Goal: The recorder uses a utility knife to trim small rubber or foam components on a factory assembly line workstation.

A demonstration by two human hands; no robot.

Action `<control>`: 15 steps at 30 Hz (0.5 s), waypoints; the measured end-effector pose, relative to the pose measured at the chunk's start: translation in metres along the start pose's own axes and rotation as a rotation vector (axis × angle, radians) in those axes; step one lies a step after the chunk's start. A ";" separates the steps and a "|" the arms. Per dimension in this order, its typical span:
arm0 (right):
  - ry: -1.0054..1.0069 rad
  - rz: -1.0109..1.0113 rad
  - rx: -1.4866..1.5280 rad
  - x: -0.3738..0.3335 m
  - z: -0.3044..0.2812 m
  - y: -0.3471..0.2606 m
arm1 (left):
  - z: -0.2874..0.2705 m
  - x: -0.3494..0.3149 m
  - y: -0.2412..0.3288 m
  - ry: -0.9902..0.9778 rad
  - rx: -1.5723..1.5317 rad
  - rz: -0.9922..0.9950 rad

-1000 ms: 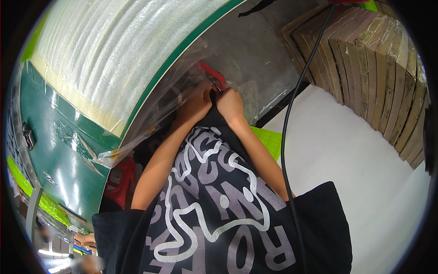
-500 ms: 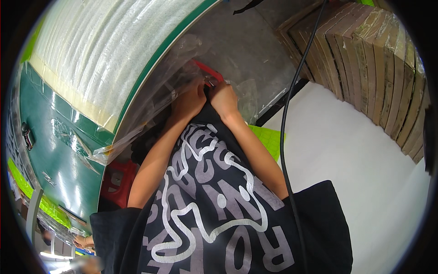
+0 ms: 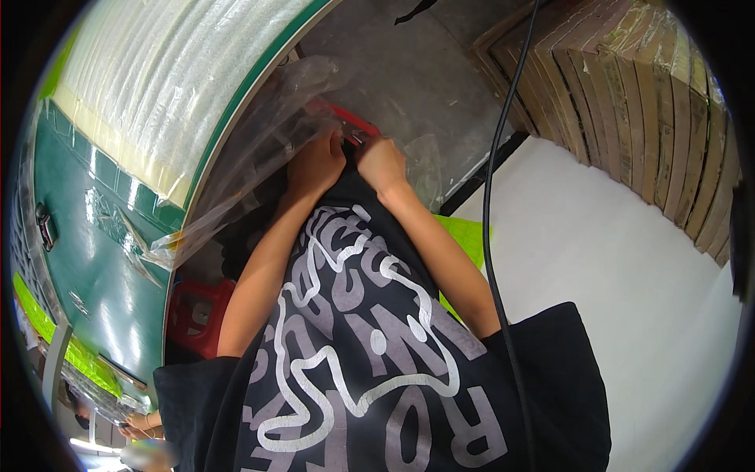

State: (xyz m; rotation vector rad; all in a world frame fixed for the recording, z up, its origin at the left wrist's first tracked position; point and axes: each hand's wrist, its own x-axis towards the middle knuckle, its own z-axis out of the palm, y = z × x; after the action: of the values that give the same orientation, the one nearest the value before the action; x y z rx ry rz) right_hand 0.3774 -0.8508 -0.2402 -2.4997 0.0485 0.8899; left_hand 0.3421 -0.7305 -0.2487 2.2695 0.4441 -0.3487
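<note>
My left hand (image 3: 317,164) and my right hand (image 3: 381,167) are held close together in front of my body, at the lower end of my black printed T-shirt (image 3: 370,299). The fingers of both are curled closed. Whatever they grip is too small or hidden to name. Just beyond them shows a red plastic edge (image 3: 355,119), partly covered by my hands. Clear plastic film (image 3: 259,145) hangs in folds from the table edge beside my left hand.
On the left, a green table (image 3: 102,259) carries a stack of white foam sheeting (image 3: 173,71). A red plastic stool (image 3: 197,315) stands under it. Brown boards (image 3: 621,118) and a white sheet (image 3: 582,259) lie to the right. A black cable (image 3: 491,189) crosses the view.
My hands have moved slightly apart, the left one shifting left and staying closed. The view has shifted a little, and more of the red edge shows between the hands.
</note>
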 end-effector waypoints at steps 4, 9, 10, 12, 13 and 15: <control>0.054 -0.063 -0.020 0.001 0.005 0.003 | 0.003 0.000 0.000 0.063 -0.029 0.028; 0.148 -0.137 -0.150 0.017 0.019 0.015 | 0.004 0.005 0.000 0.106 -0.051 0.043; 0.204 -0.180 -0.186 0.018 0.019 0.014 | 0.003 0.005 0.000 0.102 -0.054 0.039; 0.206 -0.217 -0.210 0.023 0.016 0.014 | 0.003 0.009 -0.002 0.088 -0.109 0.005; 0.200 -0.259 -0.235 0.024 0.014 0.013 | 0.005 0.010 -0.003 0.075 -0.164 -0.037; 0.236 -0.250 -0.235 0.022 0.016 0.012 | 0.008 0.009 -0.005 0.093 -0.161 -0.032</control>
State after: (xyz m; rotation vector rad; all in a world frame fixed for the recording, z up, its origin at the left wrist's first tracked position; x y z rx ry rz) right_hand 0.3832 -0.8513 -0.2689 -2.7384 -0.3015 0.5221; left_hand 0.3474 -0.7311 -0.2607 2.1294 0.5376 -0.2165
